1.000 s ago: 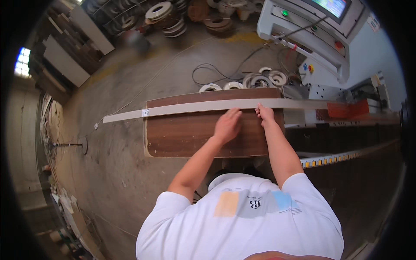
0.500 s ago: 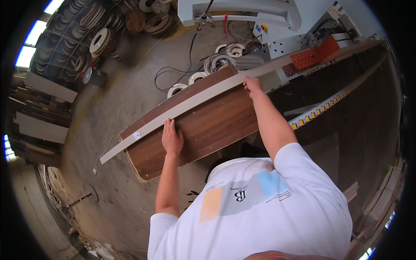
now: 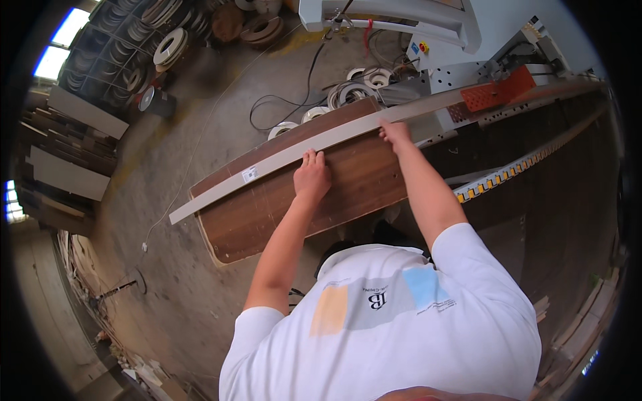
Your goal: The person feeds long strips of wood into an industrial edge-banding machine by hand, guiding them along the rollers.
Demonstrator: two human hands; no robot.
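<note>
A long, narrow pale board strip (image 3: 221,189) with a small white label lies slantwise across a brown wood-grain panel (image 3: 348,174). Its left end sticks out past the panel, and its right end runs to the machine beside a red perforated guard (image 3: 498,90). My left hand (image 3: 312,177) is closed at the strip's near edge around its middle, fingertips on top and the thumb hidden. Further right, my right hand (image 3: 397,132) has its fingers curled, pinching the same near edge close to the machine.
A pale grey machine (image 3: 535,27) stands at the far right, with a toothed rail with yellow blocks (image 3: 495,175) below it. Edging rolls (image 3: 354,93) and a black cable (image 3: 294,103) lie beyond the panel. Stacked boards (image 3: 67,177) and a bucket (image 3: 157,101) are at left.
The strip has slid to the right over the panel toward the machine. My left hand has moved right along it, its flat fingers now curled. My right hand stays near the same place.
</note>
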